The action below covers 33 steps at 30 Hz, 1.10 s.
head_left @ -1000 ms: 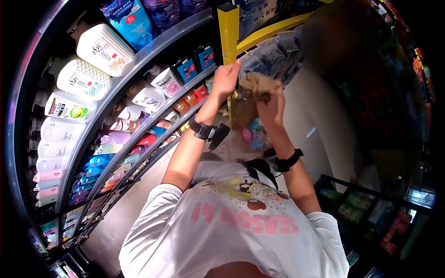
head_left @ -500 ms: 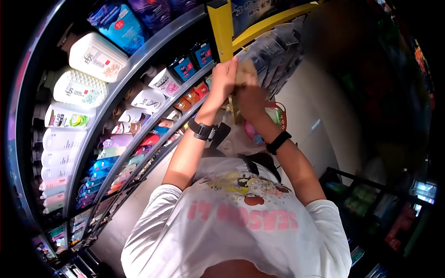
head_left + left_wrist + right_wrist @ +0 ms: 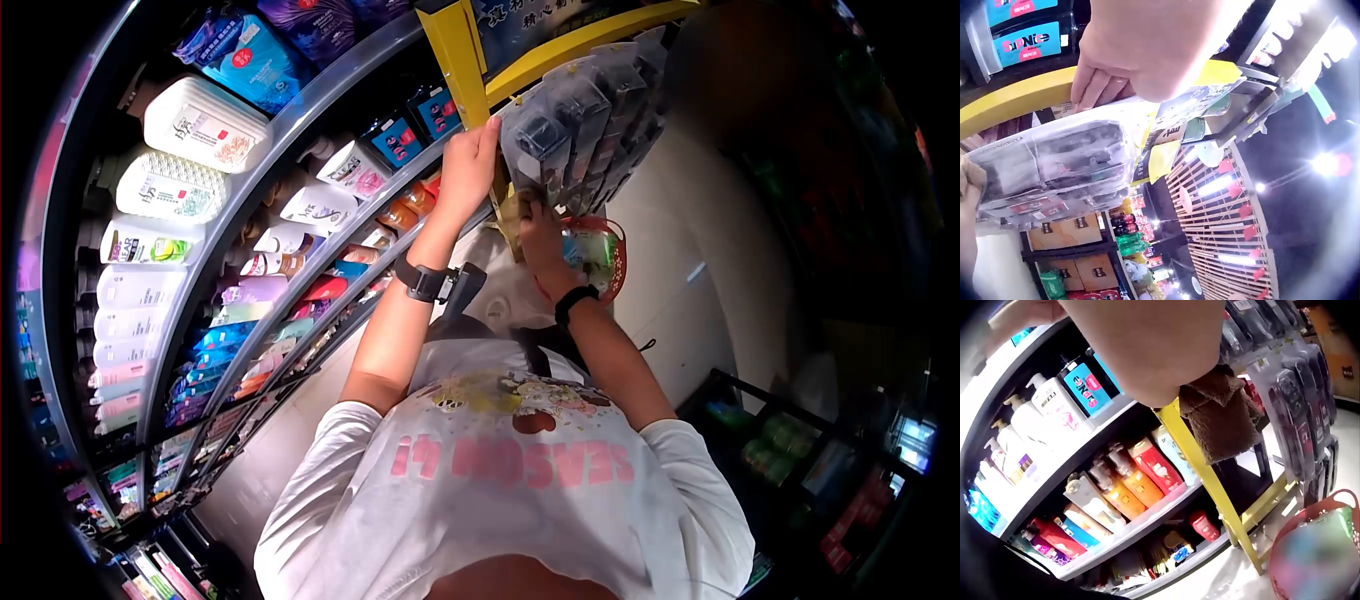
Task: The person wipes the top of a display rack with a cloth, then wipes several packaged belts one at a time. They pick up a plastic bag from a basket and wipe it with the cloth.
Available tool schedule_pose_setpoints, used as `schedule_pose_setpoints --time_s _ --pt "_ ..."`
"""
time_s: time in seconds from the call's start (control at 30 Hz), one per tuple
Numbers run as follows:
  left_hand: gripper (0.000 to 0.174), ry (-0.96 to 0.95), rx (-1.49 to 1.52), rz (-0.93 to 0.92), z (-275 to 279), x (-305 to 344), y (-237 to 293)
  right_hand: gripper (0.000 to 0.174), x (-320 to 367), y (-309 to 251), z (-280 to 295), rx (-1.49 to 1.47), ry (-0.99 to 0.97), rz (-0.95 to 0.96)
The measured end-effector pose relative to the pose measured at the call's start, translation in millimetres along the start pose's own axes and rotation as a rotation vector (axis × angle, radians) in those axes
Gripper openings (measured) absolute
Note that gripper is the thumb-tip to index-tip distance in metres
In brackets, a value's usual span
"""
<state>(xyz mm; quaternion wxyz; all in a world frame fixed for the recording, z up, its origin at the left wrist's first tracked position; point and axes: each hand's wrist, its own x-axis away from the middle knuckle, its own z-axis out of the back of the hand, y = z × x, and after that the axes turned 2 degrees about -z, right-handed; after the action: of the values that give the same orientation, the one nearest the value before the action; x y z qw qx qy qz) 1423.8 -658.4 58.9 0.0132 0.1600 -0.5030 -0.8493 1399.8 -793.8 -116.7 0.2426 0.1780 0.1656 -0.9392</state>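
A yellow metal rack frame [image 3: 455,65] stands at the end of the shelving. My left hand [image 3: 470,172] grips its upright, with fingers [image 3: 1094,87] bent round the yellow edge in the left wrist view. Lower on the same upright, my right hand [image 3: 543,238] holds a folded brown cloth [image 3: 1222,415] against the yellow post [image 3: 1207,481]. The cloth looks fluffy, and part of it hangs below the hand. Clear-packaged dark goods [image 3: 545,135] hang from the rack right beside both hands.
Curved shelves of pump bottles [image 3: 1057,403] and tubes run along the left. On the floor by the rack's foot is a red basket [image 3: 1277,559] with packets inside. Dark shelving [image 3: 780,440] stands at the right. Pale floor [image 3: 690,230] lies between.
My right hand has brought the cloth from beside the post onto it, then down along it, below the left hand. The left hand keeps its hold on the upright.
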Motion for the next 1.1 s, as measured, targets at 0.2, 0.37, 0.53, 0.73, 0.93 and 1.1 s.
schedule_pose_setpoints --time_s 0.2,0.37,0.53,0.73,0.93,1.1 --pt "0.043 0.115 0.061 -0.026 -7 5 4 0.015 28 20 -11 0.037 -0.315 -0.123" --pt "0.033 0.096 0.112 0.098 -8 11 8 0.025 55 116 -34 -0.712 -0.218 -0.435" --pt "0.068 0.113 0.460 -0.073 -50 32 2 0.031 -14 100 89 -0.952 -0.058 -0.533" --pt "0.059 0.338 0.377 -0.011 -68 26 8 0.035 -99 54 184 -1.024 -0.080 -0.173" --pt "0.052 0.183 0.362 0.098 -53 24 3 0.040 -113 39 165 -0.756 0.030 0.196" --pt "0.059 0.140 0.369 0.101 -48 25 8 0.037 -104 53 151 -0.968 -0.242 -0.184"
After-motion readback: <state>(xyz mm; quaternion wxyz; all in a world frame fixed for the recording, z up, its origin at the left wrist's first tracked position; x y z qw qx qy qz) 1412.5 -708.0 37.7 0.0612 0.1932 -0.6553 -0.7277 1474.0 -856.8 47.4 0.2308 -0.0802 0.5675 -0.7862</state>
